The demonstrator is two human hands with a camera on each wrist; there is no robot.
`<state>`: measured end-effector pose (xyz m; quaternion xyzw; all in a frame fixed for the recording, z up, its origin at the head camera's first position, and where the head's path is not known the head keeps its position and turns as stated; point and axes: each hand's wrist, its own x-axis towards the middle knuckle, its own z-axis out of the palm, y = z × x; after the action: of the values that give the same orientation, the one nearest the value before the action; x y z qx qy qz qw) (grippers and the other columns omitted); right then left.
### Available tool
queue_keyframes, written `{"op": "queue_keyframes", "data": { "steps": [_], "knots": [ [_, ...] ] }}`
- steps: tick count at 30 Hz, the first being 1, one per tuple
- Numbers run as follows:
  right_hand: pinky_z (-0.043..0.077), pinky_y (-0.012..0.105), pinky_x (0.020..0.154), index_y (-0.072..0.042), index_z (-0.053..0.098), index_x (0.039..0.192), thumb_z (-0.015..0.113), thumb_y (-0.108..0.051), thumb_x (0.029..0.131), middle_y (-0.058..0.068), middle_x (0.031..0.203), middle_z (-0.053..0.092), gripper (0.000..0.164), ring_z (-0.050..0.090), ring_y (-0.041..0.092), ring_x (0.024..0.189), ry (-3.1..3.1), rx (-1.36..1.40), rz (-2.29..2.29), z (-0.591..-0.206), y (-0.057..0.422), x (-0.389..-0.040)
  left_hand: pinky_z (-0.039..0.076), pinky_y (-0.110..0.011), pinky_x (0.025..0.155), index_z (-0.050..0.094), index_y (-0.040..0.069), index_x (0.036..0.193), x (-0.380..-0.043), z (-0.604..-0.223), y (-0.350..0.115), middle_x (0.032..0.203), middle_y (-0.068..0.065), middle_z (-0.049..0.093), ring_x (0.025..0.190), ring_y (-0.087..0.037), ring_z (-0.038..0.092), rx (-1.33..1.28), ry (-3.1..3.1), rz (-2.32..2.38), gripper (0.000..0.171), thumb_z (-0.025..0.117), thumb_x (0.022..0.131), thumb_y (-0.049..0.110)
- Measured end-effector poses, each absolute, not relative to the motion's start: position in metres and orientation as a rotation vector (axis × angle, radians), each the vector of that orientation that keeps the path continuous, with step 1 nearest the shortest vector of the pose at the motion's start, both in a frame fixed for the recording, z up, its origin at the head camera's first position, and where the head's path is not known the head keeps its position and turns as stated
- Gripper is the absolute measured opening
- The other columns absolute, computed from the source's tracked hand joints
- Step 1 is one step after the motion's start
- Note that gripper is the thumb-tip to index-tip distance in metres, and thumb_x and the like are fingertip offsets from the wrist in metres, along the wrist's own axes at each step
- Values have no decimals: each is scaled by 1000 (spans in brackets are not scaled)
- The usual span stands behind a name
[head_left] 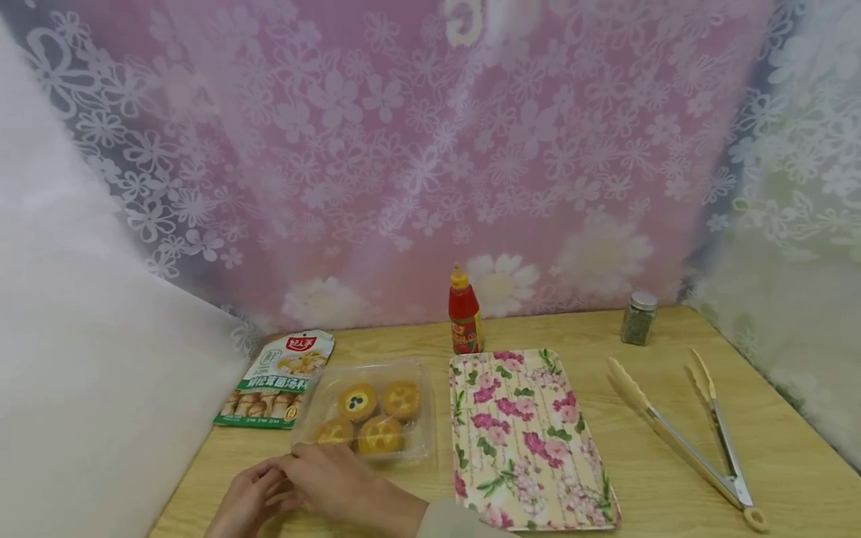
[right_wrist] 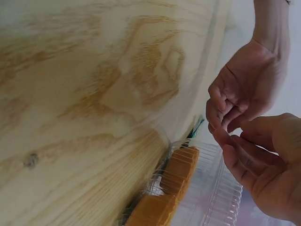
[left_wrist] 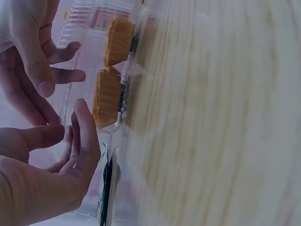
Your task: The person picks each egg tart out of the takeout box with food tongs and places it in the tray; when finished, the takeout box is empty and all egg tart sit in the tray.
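Note:
A clear plastic box (head_left: 427, 418) holds several golden tarts (head_left: 380, 435), one topped with dark berries. At its near left corner both hands meet, fingertips close together. My left hand (head_left: 249, 497) has thumb and curled fingers at the box's edge, as the left wrist view shows. From the right, my right hand (head_left: 336, 482) reaches across the near side, its bent fingers (right_wrist: 240, 165) at the same corner. Two tarts (left_wrist: 107, 99) show through the box wall beside the hands. In the head view the right hand hides the box's near left corner.
Behind the box at left lies a food packet (head_left: 276, 381). A floral tray (head_left: 525, 441) is right of the box, a red sauce bottle (head_left: 464, 317) behind it. Metal tongs (head_left: 693, 452) lie spread at right, near a spice jar (head_left: 638, 320). Curtains (head_left: 417, 187) surround the table.

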<state>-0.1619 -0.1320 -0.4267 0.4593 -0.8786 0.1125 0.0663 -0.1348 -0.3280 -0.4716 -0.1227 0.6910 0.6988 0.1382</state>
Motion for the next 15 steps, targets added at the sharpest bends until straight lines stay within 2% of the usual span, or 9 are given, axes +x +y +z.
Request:
{"op": "queue_keyframes", "data": {
  "steps": [3, 7, 15],
  "knots": [
    [50, 17, 56, -33, 65, 140, 78, -48, 92, -16, 108, 66, 51, 63, -1, 83, -2635, 1358, 277, -428, -134, -161, 64, -39, 86, 45, -19, 145, -136, -471, -321, 110, -2, 74, 98, -15, 71, -425, 2059, 2021, 50, 51, 111, 17],
    [47, 16, 53, -33, 69, 134, 74, -53, 92, -16, 104, 66, 46, 62, -1, 79, -2622, 1357, 264, -429, -135, -161, 64, -39, 84, 51, -18, 140, -137, -471, -316, 108, -5, 74, 95, -17, 72, -539, 2098, 2039, 45, 53, 108, 13],
    [44, 12, 52, -30, 71, 129, 66, -55, 96, -16, 106, 66, 41, 60, -3, 76, -2545, 1403, 172, -435, -138, -161, 64, -41, 86, 48, -19, 142, -135, -473, -315, 110, -4, 72, 96, -18, 72, -597, 2099, 2066, 45, 48, 110, 12]
  ]
}}
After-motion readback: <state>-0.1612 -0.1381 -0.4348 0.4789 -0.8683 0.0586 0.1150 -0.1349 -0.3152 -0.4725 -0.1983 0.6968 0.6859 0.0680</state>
